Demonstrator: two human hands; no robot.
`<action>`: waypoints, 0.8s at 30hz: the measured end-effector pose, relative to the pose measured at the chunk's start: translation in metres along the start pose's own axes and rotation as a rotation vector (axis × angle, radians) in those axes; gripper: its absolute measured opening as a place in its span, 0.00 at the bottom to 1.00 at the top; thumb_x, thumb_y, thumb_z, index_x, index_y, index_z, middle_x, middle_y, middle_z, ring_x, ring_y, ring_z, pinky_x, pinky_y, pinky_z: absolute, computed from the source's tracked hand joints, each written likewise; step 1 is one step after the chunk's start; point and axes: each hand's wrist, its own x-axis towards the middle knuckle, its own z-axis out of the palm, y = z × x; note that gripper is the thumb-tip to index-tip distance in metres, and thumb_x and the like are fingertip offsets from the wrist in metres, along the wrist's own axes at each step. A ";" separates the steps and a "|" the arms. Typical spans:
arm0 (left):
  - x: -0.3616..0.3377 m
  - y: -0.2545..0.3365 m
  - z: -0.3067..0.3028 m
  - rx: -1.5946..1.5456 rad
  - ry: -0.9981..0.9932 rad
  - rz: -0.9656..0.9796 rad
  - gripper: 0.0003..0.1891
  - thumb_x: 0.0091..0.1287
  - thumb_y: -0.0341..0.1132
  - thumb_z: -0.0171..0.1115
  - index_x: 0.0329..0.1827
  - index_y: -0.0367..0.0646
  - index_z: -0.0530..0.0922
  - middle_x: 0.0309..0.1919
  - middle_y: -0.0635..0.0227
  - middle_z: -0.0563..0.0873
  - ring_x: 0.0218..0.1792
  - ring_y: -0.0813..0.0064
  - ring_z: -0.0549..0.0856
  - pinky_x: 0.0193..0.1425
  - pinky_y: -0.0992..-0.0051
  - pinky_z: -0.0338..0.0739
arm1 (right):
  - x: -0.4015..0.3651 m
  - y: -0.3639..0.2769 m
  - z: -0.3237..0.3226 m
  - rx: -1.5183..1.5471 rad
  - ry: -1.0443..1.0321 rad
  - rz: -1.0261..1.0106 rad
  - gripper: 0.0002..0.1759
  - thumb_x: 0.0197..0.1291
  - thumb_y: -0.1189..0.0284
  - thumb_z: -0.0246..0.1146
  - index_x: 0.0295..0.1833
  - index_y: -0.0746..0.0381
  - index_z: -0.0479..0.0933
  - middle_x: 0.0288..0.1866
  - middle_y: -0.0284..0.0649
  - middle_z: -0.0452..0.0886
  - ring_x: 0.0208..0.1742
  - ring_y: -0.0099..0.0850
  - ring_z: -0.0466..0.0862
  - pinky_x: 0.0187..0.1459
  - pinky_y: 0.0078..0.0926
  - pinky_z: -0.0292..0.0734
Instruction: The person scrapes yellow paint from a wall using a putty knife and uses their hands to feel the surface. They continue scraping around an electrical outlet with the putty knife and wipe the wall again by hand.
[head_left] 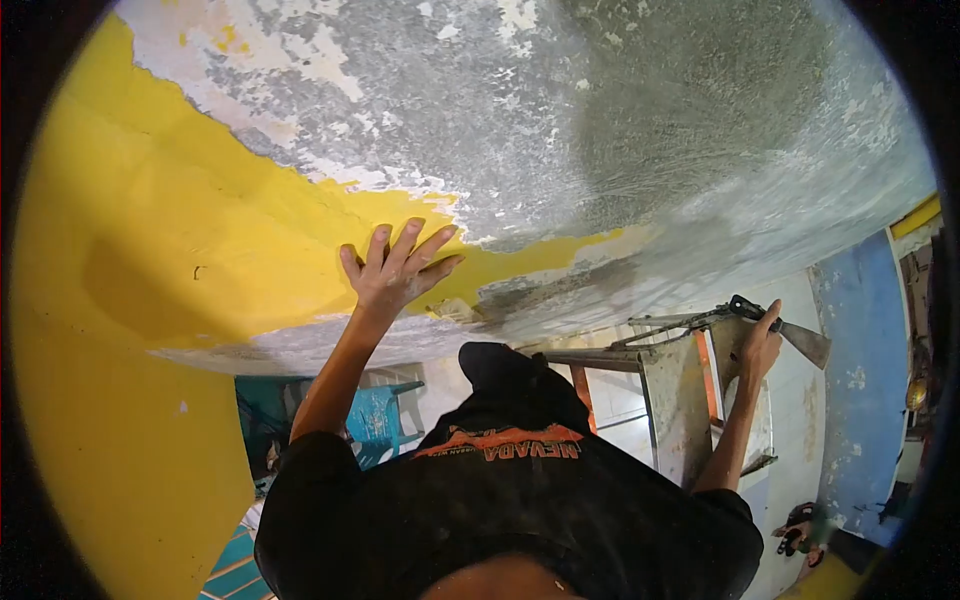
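Heads up, your right hand (pixel 762 350) is wrapped round the handle of that scraper (pixel 803 344) at middle right of the frame, blade sticking out past the stand (pixel 678 400), so I reckon a loose hold or a bump could send it dropping. Your left hand (pixel 393 278) is splayed wide on the yellow paint near centre, holding nothing, and leaning hard there could make you slip if flakes let go. Your black shirt (pixel 500 510) reads "NEVADA" upside down, smaller print too tiny for me.

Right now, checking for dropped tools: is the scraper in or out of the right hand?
In: the right hand grips the scraper, black handle showing on one side, flared blade on the other.
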 end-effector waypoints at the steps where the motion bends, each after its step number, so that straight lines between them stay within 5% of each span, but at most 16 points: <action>1: -0.002 -0.001 0.001 0.021 -0.039 0.028 0.36 0.48 0.71 0.60 0.63 0.77 0.69 0.68 0.73 0.63 0.67 0.60 0.62 0.69 0.45 0.43 | 0.001 0.001 0.003 0.030 0.011 -0.024 0.47 0.59 0.34 0.38 0.40 0.71 0.80 0.38 0.61 0.80 0.45 0.57 0.78 0.48 0.48 0.69; 4: -0.005 -0.002 0.004 0.015 -0.011 0.040 0.37 0.48 0.72 0.58 0.63 0.76 0.69 0.71 0.68 0.59 0.70 0.55 0.57 0.71 0.42 0.33 | 0.004 0.006 0.000 0.015 0.077 -0.001 0.43 0.61 0.37 0.41 0.39 0.70 0.80 0.38 0.59 0.81 0.46 0.56 0.78 0.48 0.47 0.69; 10: -0.013 -0.007 0.011 0.024 0.043 0.000 0.38 0.52 0.72 0.54 0.67 0.72 0.65 0.73 0.60 0.53 0.73 0.50 0.47 0.70 0.40 0.31 | 0.001 0.009 0.005 0.014 0.101 -0.159 0.40 0.61 0.39 0.41 0.41 0.67 0.80 0.40 0.58 0.81 0.47 0.54 0.78 0.50 0.45 0.69; 20: -0.009 -0.004 0.011 -0.006 0.167 -0.100 0.38 0.56 0.69 0.50 0.67 0.60 0.67 0.71 0.58 0.59 0.72 0.49 0.52 0.73 0.47 0.34 | -0.006 0.009 0.009 -0.048 0.156 -0.228 0.40 0.62 0.39 0.41 0.36 0.69 0.78 0.36 0.60 0.79 0.42 0.54 0.79 0.45 0.47 0.68; 24: -0.011 -0.001 0.017 -0.042 0.207 -0.239 0.36 0.55 0.71 0.49 0.65 0.68 0.69 0.71 0.62 0.60 0.72 0.50 0.53 0.72 0.44 0.32 | 0.002 0.014 0.009 -0.048 0.179 -0.210 0.41 0.60 0.37 0.40 0.37 0.68 0.78 0.39 0.60 0.80 0.48 0.56 0.78 0.50 0.45 0.68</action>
